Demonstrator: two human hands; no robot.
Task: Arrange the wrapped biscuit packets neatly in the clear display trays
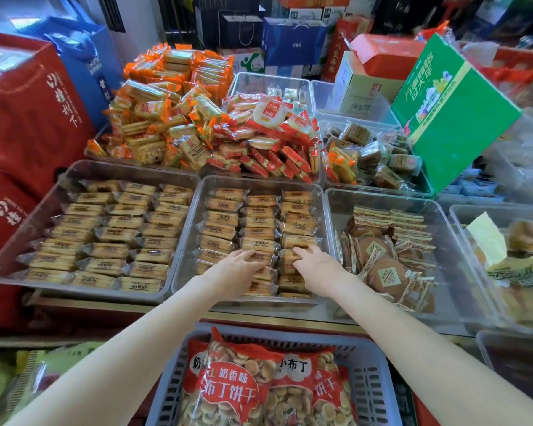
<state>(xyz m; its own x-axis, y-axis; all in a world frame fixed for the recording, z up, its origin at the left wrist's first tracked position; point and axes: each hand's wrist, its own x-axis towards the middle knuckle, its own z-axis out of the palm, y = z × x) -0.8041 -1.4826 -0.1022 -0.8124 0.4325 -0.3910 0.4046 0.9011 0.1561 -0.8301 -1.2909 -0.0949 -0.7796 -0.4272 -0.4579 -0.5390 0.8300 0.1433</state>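
Both hands reach into the middle clear tray [185,241]. The left hand [239,265] lies palm down on the wrapped biscuit packets [259,222] of the middle column near the front, fingers bent over a packet's far edge. The right hand [313,264] curls its fingers round the end of a packet in the right-hand column, gripping it. The packets are tan, oblong, in clear crinkled wrappers, each with a dark printed label too small to read; they lie flat in three columns that fill this tray.

The left clear tray [19,241] just beside it holds the same kind of packets, also in three columns; one at the front reads "海玉烤馍片". The right clear tray [450,229] holds round brown cakes and striped bars in wrappers.

Behind, orange-wrapped packets [166,103] and red-wrapped packets [268,133] are heaped loosely. A green box [453,118] tilts at the right, with "过大年" on it. Below the arms, a grey-blue basket [373,379] holds red bags [243,385] of small round biscuits marked "奶香味" and "布丁饼干"
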